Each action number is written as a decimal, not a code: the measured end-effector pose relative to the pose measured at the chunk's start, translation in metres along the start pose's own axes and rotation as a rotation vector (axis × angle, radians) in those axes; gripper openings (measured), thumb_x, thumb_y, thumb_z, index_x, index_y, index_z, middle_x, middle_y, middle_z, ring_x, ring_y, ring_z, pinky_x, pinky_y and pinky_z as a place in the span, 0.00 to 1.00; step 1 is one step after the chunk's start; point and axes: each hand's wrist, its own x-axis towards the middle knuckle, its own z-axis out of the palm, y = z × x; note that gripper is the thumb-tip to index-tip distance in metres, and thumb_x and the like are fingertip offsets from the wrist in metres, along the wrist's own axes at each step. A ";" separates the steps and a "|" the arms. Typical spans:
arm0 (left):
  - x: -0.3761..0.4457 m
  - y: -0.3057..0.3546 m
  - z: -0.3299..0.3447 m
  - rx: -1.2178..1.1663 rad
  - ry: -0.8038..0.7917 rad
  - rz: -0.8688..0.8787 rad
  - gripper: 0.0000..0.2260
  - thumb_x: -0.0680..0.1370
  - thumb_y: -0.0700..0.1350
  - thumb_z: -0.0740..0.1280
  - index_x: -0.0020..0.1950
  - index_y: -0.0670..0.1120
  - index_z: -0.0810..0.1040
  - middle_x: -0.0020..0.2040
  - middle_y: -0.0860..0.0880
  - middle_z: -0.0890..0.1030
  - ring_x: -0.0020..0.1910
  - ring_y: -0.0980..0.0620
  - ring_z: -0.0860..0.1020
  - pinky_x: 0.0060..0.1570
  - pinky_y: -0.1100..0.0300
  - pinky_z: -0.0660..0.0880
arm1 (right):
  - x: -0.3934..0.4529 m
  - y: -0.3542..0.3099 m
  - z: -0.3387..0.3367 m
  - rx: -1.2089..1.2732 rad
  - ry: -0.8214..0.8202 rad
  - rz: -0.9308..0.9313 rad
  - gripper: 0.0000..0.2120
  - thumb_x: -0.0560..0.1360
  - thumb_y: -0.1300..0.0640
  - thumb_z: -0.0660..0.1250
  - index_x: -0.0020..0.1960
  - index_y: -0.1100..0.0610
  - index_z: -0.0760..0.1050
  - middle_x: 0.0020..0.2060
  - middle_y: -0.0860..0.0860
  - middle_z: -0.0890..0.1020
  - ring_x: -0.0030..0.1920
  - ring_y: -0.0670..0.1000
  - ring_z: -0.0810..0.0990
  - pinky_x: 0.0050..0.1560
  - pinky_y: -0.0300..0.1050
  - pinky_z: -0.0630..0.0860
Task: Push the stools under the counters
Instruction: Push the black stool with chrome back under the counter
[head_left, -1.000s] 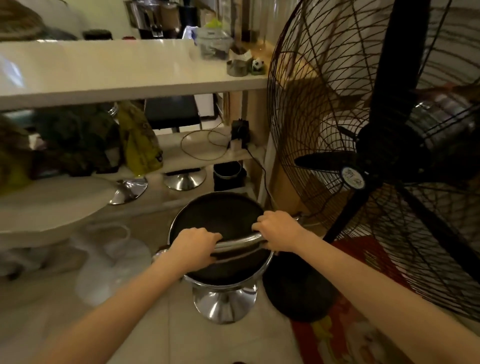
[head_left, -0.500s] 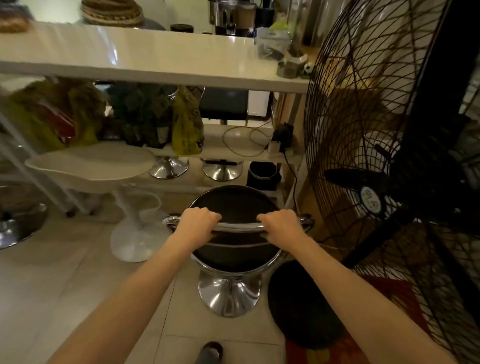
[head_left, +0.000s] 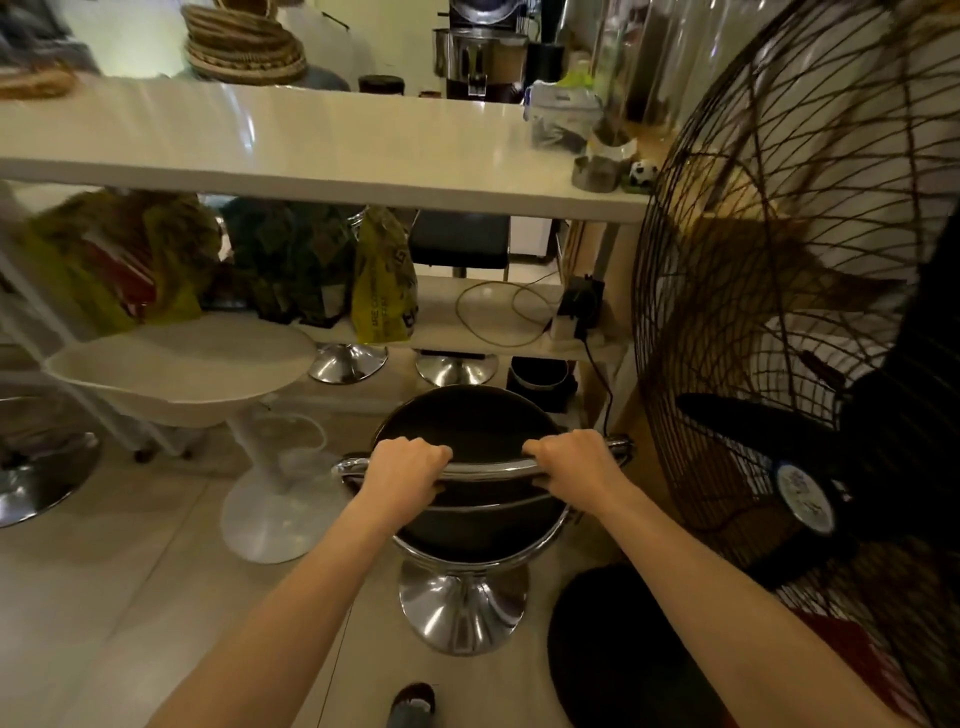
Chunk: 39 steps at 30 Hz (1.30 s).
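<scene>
Gripping hands (head_left: 485, 470) on stool (head_left: 462, 421) backrest

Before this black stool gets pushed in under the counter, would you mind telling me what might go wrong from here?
1. The big floor fan stands close on the right; the black stool or the right hand could brush its cage.
2. A black cable hangs ahead near the shelf; the seat might snag it.
3. Both hands, the left hand included, grip only the chrome backrest bar, so a hard shove could tip the stool rather than slide it.
</scene>
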 end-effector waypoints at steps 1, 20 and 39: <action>0.008 -0.003 0.001 -0.004 0.006 0.001 0.09 0.78 0.50 0.63 0.55 0.48 0.74 0.49 0.49 0.82 0.48 0.47 0.80 0.42 0.57 0.71 | 0.008 0.004 0.000 0.002 0.001 0.000 0.11 0.75 0.53 0.66 0.56 0.52 0.73 0.47 0.50 0.82 0.47 0.52 0.80 0.47 0.47 0.74; 0.191 -0.109 0.004 -0.005 0.000 0.022 0.09 0.77 0.43 0.62 0.57 0.45 0.73 0.52 0.46 0.81 0.53 0.43 0.79 0.43 0.54 0.70 | 0.208 0.078 -0.008 -0.116 -0.124 0.070 0.18 0.77 0.49 0.63 0.65 0.51 0.69 0.55 0.50 0.81 0.55 0.53 0.79 0.48 0.47 0.74; 0.230 -0.160 0.008 0.005 0.026 0.092 0.13 0.77 0.41 0.61 0.61 0.47 0.73 0.50 0.47 0.82 0.50 0.44 0.79 0.39 0.56 0.66 | 0.253 0.069 -0.003 -0.062 -0.088 0.142 0.14 0.77 0.51 0.64 0.62 0.52 0.71 0.48 0.50 0.83 0.50 0.54 0.81 0.45 0.47 0.74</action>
